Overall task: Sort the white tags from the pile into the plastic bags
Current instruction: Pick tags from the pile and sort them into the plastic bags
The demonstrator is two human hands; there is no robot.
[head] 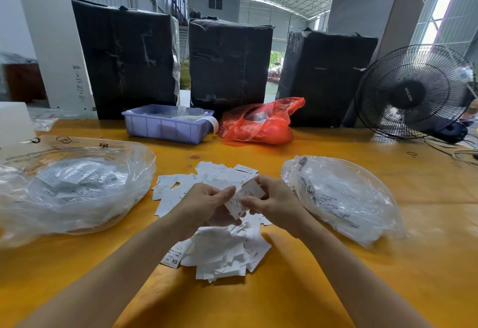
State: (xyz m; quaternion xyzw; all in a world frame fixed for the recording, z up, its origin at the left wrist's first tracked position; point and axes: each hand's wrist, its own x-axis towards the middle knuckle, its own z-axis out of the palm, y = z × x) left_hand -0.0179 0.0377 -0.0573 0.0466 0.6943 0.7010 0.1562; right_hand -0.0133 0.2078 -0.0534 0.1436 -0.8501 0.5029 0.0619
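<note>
A white tag (244, 199) marked with an "S" is held above the pile (214, 226), its long axis running from about one o'clock down to seven o'clock. The right hand (271, 202) pinches the tag along its right edge between thumb and fingers (249, 201); the left hand (207, 204) has its fingers (227, 193) curled toward the tag's left edge, touching or pinching it, though the exact contact is hard to make out. The rest of the tags lie loose on the desk (336, 289) under and around both hands, spreading from twelve o'clock to six o'clock of the held one; one at the near left edge reads "XS". Two clear bags flank the pile: the left bag (75, 190) at nine o'clock already holds tags, with an "XS" showing through the film, and the right bag (341, 195) at three o'clock looks nearly empty apart from a few tags near its mouth. The right bag is just beside the right hand, which is the nearer one to it. I judge the tag is being read for size; if "S" belongs to the right bag, a short move toward three o'clock would do. Beyond, at twelve o'clock, stand a purple tray (165, 127), a red bag (258, 123) and a fan (411, 92).
</note>
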